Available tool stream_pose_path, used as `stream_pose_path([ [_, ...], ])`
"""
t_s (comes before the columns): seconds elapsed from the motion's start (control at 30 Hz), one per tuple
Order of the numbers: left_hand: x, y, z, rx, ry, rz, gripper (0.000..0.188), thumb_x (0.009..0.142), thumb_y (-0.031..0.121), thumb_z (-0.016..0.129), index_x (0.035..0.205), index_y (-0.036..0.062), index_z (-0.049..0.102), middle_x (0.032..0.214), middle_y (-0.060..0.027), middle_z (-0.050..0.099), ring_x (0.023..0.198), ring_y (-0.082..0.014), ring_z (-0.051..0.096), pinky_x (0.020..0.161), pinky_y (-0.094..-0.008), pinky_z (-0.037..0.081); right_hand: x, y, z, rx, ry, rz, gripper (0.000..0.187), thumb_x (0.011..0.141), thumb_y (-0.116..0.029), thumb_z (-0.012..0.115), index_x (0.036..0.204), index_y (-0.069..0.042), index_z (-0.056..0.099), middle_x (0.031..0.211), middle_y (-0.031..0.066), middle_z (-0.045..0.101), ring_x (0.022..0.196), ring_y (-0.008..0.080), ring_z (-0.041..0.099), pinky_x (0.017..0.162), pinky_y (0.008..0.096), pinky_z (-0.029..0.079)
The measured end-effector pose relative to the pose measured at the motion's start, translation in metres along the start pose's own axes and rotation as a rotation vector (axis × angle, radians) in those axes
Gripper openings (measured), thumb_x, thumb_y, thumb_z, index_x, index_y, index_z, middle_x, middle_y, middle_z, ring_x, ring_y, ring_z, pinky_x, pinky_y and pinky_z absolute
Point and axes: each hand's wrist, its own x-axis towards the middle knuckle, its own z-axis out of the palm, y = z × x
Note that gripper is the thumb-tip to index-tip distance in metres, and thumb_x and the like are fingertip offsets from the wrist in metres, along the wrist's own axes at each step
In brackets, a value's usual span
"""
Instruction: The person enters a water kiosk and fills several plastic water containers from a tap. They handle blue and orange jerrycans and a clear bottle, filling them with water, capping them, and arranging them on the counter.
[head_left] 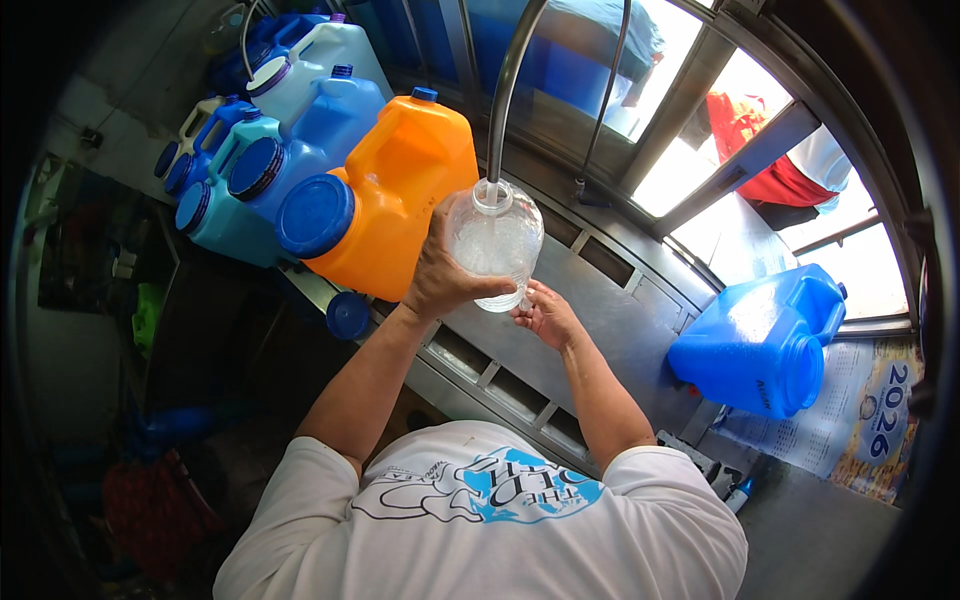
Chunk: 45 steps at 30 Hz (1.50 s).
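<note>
The left hand (pixel 437 268) wraps the side of a clear bottle (pixel 508 255), thumb spread across its lower front, the grip closed firmly on it. At the bottle's lower right, the right hand (pixel 550 315) has its fingers curled; whether they pinch it or only touch it, I cannot tell. Bubbly clear liquid shows inside. Directly above the grip, a curved metal pipe (pixel 508 85) comes down to the bottle's mouth. Just left of the grip stands an orange jug (pixel 415 165), with a loose blue cap (pixel 348 315) below it. A steel counter (pixel 610 345) stretches beneath. Well to the right sits a blue jug (pixel 745 335), uncapped at its wide mouth. Farther up and left, more jugs (pixel 330 115) crowd together. Beyond the window frame (pixel 680 105), up and right, is red cloth (pixel 735 125).
</note>
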Motion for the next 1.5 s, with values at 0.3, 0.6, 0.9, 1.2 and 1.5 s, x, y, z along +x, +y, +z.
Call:
stream_pose_path([
  [0.3, 0.0023, -0.0009, 0.0012, -0.034, 0.038, 0.039, 0.106, 0.055, 0.046, 0.09, 0.135, 0.0054, 0.033, 0.127, -0.0126, 0.044, 0.12, -0.0275, 0.046, 0.102, -0.0411, 0.04, 0.0017, -0.0046, 0.0, 0.011, -0.004, -0.002, 0.046, 0.092, -0.015, 0.052, 0.136, -0.004, 0.041, 0.103, 0.0057, 0.063, 0.079, 0.0163, 0.063, 0.071, 0.0309, 0.054],
  [0.6, 0.0013, 0.0049, 0.0024, -0.006, 0.05, 0.031, 0.106, 0.055, 0.05, 0.089, 0.134, 0.006, 0.034, 0.126, -0.0133, 0.045, 0.119, -0.0278, 0.047, 0.101, -0.0408, 0.041, 0.0011, -0.006, 0.0024, -0.005, 0.002, 0.01, 0.042, 0.093, -0.016, 0.052, 0.133, -0.005, 0.044, 0.103, 0.0065, 0.062, 0.081, 0.0172, 0.064, 0.072, 0.0317, 0.054],
  [0.9, 0.0015, 0.0014, 0.0001, -0.008, 0.063, 0.02, 0.105, 0.054, 0.052, 0.088, 0.133, 0.0061, 0.035, 0.126, -0.0135, 0.045, 0.12, -0.0281, 0.046, 0.101, -0.041, 0.041, 0.0039, -0.0042, -0.002, 0.005, -0.03, 0.023, 0.043, 0.093, -0.017, 0.054, 0.133, -0.005, 0.045, 0.103, 0.0077, 0.062, 0.083, 0.0186, 0.064, 0.072, 0.0322, 0.054],
  [1.2, 0.0031, 0.0021, 0.0002, -0.026, 0.065, 0.039, 0.103, 0.054, 0.048, 0.09, 0.132, 0.0052, 0.037, 0.126, -0.0133, 0.046, 0.119, -0.0273, 0.047, 0.101, -0.04, 0.041, 0.0051, -0.0039, -0.0045, 0.009, -0.039, 0.043, 0.043, 0.092, -0.016, 0.054, 0.132, -0.005, 0.045, 0.103, 0.0082, 0.062, 0.082, 0.0189, 0.064, 0.072, 0.0318, 0.055],
  [1.5, 0.0014, 0.0063, -0.0002, 0.018, 0.065, 0.019, 0.103, 0.054, 0.045, 0.09, 0.132, 0.0048, 0.037, 0.127, -0.0137, 0.046, 0.119, -0.0276, 0.048, 0.101, -0.0403, 0.041, 0.0045, -0.0041, -0.0045, 0.02, -0.035, 0.035, 0.043, 0.093, -0.018, 0.054, 0.133, -0.007, 0.045, 0.1, 0.0071, 0.062, 0.081, 0.0178, 0.064, 0.07, 0.0313, 0.055],
])
